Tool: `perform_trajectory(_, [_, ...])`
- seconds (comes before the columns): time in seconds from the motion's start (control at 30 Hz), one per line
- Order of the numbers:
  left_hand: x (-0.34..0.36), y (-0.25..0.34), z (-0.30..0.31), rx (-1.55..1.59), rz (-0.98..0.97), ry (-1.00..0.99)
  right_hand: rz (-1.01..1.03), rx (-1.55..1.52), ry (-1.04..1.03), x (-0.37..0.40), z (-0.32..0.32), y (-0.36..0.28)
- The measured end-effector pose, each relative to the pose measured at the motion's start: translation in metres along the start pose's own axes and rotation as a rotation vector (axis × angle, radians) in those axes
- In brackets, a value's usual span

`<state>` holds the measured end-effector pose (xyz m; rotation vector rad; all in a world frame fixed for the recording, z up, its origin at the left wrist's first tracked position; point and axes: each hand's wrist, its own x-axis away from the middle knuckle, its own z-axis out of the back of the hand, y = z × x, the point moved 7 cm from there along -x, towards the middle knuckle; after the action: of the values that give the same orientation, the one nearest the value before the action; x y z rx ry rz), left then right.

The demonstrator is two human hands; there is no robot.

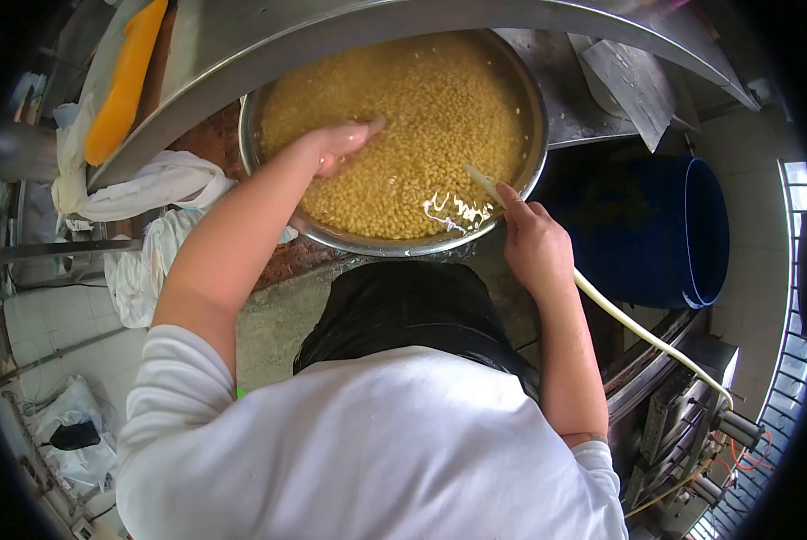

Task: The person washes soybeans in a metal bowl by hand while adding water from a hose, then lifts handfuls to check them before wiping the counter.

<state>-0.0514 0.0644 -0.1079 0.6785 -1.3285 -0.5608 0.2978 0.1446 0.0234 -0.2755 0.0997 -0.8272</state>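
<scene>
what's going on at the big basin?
Someone has their left hand partly under the water in a wide metal basin of yellow kernels, maybe beans. Their right hand holds a pale hose, its end over the basin near the right rim. The kernels sit in cloudy water. Can't tell if the hose is running.

Bright glare on water near the lower rim of the round silver metal basin (540, 171); frame sharp at centre, curved and black-cornered beyond it.
</scene>
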Motion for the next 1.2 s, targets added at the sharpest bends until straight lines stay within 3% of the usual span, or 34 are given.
perform_trajectory(0.07, [0.010,0.017,-0.021,-0.018,0.148,0.027,0.003,-0.011,-0.001,0.000,0.000,0.000])
perform_trajectory(0.1, [-0.006,-0.004,-0.009,-0.019,0.147,0.026,0.002,-0.011,0.000,0.000,0.000,0.001])
perform_trajectory(0.17, [-0.052,-0.044,0.006,0.096,-0.119,-0.320,0.032,-0.016,0.000,-0.001,-0.002,0.001])
perform_trajectory(0.2, [-0.059,-0.037,0.004,0.095,-0.119,-0.320,0.032,-0.016,0.001,-0.001,-0.001,0.001])
perform_trajectory(0.27, [-0.071,-0.046,-0.011,0.049,0.270,-0.240,0.029,-0.007,-0.007,-0.002,-0.002,0.002])
perform_trajectory(0.37, [-0.021,-0.010,-0.027,-0.092,0.255,-0.071,0.038,-0.026,0.005,-0.002,-0.001,0.002])
perform_trajectory(0.5, [-0.019,-0.008,-0.028,-0.111,0.249,0.012,0.029,-0.013,-0.005,-0.002,-0.002,0.003])
perform_trajectory(0.6, [-0.022,-0.007,-0.029,-0.088,0.179,-0.024,0.029,-0.015,-0.003,-0.002,-0.002,0.004])
perform_trajectory(0.67, [-0.014,0.001,-0.047,0.185,0.196,-0.216,0.027,-0.012,-0.010,-0.002,-0.002,0.004])
perform_trajectory(0.8, [-0.035,-0.012,-0.047,0.296,0.149,-0.191,0.025,-0.008,-0.006,-0.003,-0.003,0.004])
perform_trajectory(0.87, [-0.027,-0.004,-0.066,0.492,0.180,-0.412,0.032,-0.005,0.001,-0.003,-0.003,0.004])
perform_trajectory(0.97, [-0.007,0.011,-0.064,0.461,0.171,-0.287,0.029,-0.008,-0.004,-0.003,-0.003,0.004])
perform_trajectory(1.2, [0.000,0.021,-0.073,0.549,0.146,-0.386,0.035,-0.024,0.012,-0.003,-0.003,0.004])
